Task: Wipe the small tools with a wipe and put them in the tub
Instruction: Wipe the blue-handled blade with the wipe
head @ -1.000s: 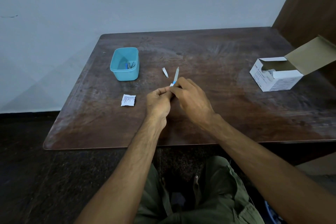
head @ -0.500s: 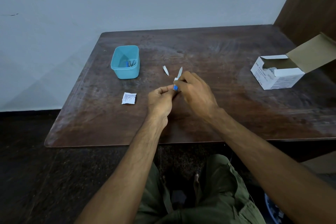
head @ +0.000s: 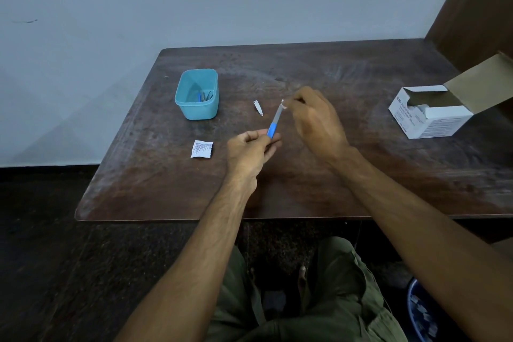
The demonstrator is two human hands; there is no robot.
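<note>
My left hand [head: 251, 151] pinches the blue handle of a nail file [head: 274, 119], whose grey blade points up and away. My right hand [head: 316, 119] is closed on a small white wipe [head: 283, 104] at the blade's tip. A small metal nail clipper [head: 258, 108] lies on the table just left of the file. The teal tub [head: 197, 108] stands at the back left of the wooden table [head: 361, 175] with a few small tools inside.
A torn white wipe sachet [head: 202, 149] lies left of my left hand. An open white box of wipes [head: 433, 115] sits at the table's right side. The wall runs behind the table.
My right hand slid with the wipe from the file's handle end up along the blade to its tip. My left hand kept its hold on the handle.
</note>
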